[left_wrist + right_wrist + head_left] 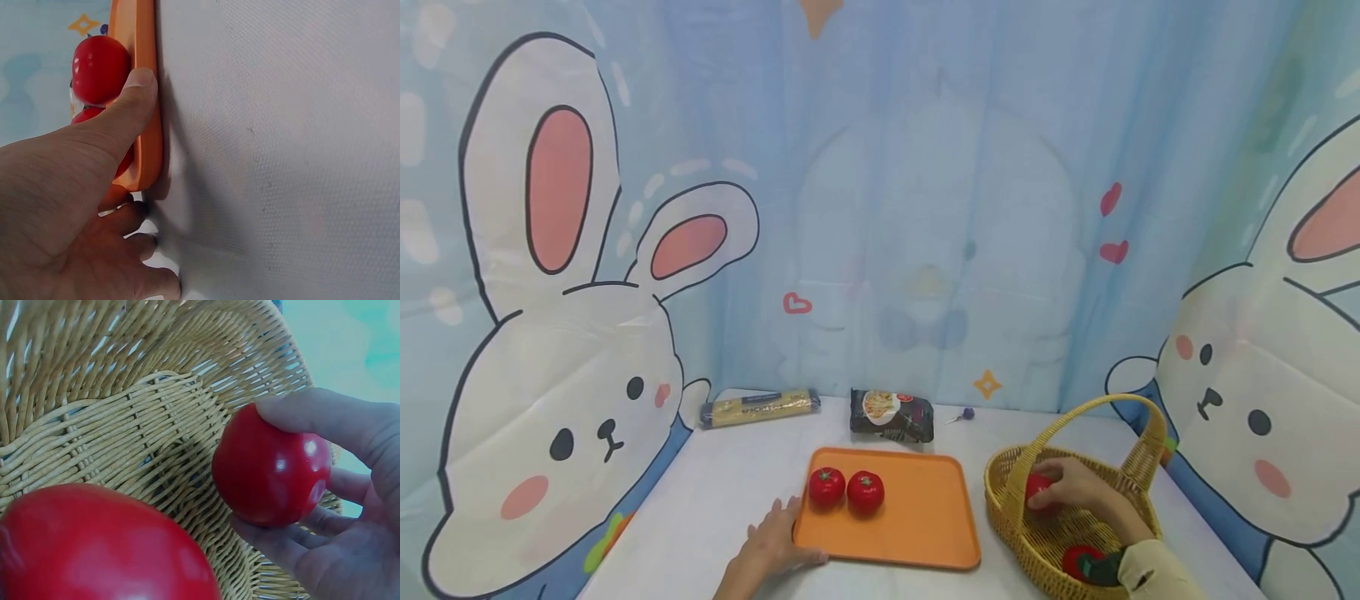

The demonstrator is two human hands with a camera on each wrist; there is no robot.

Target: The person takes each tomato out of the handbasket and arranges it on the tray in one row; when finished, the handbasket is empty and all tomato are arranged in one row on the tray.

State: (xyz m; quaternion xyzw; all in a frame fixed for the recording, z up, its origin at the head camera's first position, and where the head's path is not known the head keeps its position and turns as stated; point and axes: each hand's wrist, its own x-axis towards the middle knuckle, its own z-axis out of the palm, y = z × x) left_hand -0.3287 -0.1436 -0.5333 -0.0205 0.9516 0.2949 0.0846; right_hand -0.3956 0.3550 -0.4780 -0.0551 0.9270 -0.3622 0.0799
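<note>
In the head view, my left hand [775, 537] is at the near left corner of an orange tray [925, 517]. Its straight thumb [128, 106] touches the tray's near rim, while the other fingers spread loosely by the corner. Two red tomatoes [827, 488] [866, 493] sit side by side on the tray's left part. Inside a yellow wicker basket [1022, 550], my right hand [1078, 485] grips another tomato [269, 469] between thumb and fingers, above the woven bottom. A second red item [100, 550] lies in the basket, with a dark green part [1103, 570] beside it.
Behind the tray lie a long yellow noodle pack [762, 408], a dark food packet [892, 416] and a small purple item [967, 413]. The basket's tall handle [1093, 408] arches over my right hand. A printed curtain [925, 208] stands behind the white table [670, 517].
</note>
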